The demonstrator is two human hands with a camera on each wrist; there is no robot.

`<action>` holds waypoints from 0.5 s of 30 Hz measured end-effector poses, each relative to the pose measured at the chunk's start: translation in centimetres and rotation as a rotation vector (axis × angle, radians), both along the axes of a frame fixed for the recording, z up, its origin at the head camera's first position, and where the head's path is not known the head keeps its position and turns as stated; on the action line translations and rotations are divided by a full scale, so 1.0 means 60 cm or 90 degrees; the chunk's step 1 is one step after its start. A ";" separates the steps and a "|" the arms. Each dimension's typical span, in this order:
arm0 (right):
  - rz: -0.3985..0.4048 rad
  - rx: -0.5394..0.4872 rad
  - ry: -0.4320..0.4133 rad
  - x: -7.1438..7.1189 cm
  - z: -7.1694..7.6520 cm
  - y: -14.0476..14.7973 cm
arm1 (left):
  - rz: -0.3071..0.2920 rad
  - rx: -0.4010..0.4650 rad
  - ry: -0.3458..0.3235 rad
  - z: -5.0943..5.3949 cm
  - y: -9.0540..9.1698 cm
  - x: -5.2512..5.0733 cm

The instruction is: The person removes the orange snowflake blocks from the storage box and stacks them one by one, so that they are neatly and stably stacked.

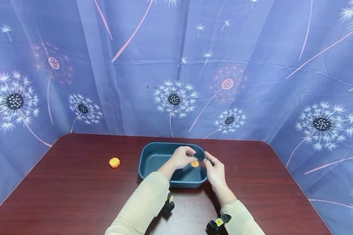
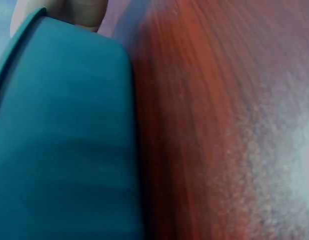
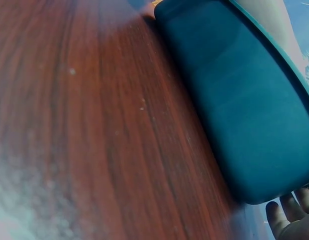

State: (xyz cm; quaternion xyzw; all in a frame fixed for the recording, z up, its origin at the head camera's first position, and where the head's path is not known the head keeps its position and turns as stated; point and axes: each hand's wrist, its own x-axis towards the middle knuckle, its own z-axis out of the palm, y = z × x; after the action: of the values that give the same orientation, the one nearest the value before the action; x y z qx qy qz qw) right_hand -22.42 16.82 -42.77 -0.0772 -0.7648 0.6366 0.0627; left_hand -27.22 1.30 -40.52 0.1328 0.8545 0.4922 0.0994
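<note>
An orange flower-shaped piece shows at the fingertips of my left hand, which pinches it over the right part of a dark teal plastic basin. My right hand is close by at the basin's right end, thumb and index finger pointing toward the piece. A small blurred reddish patch shows by its thumb; whether the hand holds it is unclear. In the right wrist view, fingers appear beside the basin's end wall. Another orange flower-shaped piece lies on the table left of the basin.
The basin stands on a dark red-brown wood-grain table, near its back edge. Behind and at both sides hangs a blue curtain printed with dandelions. Small black cameras are strapped under the wrists.
</note>
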 end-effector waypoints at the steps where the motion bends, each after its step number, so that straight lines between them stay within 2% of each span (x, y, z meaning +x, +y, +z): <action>1: -0.001 -0.004 0.001 -0.001 -0.001 0.000 | -0.002 -0.003 -0.001 -0.002 0.000 -0.001; 10: -0.006 -0.024 0.014 0.001 -0.001 -0.002 | -0.021 -0.030 -0.005 -0.020 0.007 -0.003; 15: -0.005 -0.029 0.005 0.002 -0.002 -0.003 | -0.036 -0.080 0.007 -0.027 0.011 -0.002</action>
State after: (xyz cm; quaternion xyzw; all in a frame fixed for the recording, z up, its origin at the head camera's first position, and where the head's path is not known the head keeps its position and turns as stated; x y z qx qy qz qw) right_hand -22.30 16.65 -42.90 -0.0791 -0.7496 0.6537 0.0669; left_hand -27.31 1.97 -42.15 0.1534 0.8802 0.4337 0.1168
